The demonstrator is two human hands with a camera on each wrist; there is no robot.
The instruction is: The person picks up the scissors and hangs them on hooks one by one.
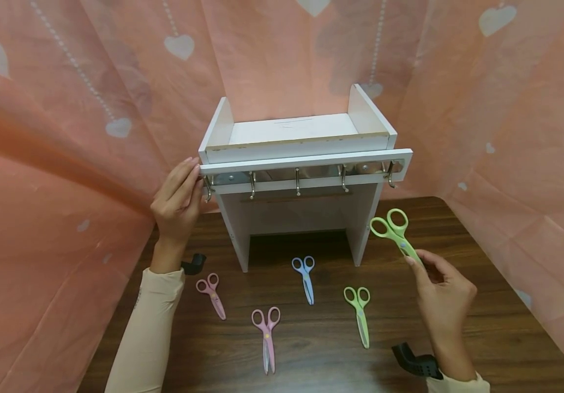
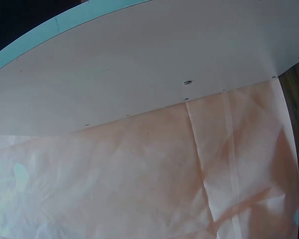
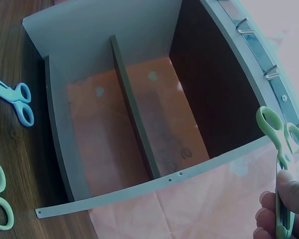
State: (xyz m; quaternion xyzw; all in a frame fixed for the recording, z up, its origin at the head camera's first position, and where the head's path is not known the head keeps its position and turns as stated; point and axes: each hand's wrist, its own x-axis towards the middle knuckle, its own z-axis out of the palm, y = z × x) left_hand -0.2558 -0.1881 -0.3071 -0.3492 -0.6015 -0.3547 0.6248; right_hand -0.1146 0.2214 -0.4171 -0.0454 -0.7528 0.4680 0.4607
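Note:
In the head view, my left hand (image 1: 176, 202) holds the left end of the hook rail (image 1: 306, 155) on a white shelf unit (image 1: 301, 150); the left wrist view shows only the unit's side panel (image 2: 139, 74). Light green scissors (image 1: 396, 232) are pinched by the blade end in my right hand (image 1: 444, 297), handle loops upward, to the right of the unit and below the rail. In the right wrist view the scissors' loops (image 3: 271, 122) overlap the rail's end in the image. Whether they touch cannot be told. Metal hooks (image 1: 298, 183) line the rail, with nothing hanging on them.
On the dark wooden table (image 1: 326, 365) lie small pink scissors (image 1: 211, 295), larger pink scissors (image 1: 267, 338), blue scissors (image 1: 305, 278) and another green pair (image 1: 359, 316). A peach cloth with hearts (image 1: 272, 60) surrounds the table at the back and sides.

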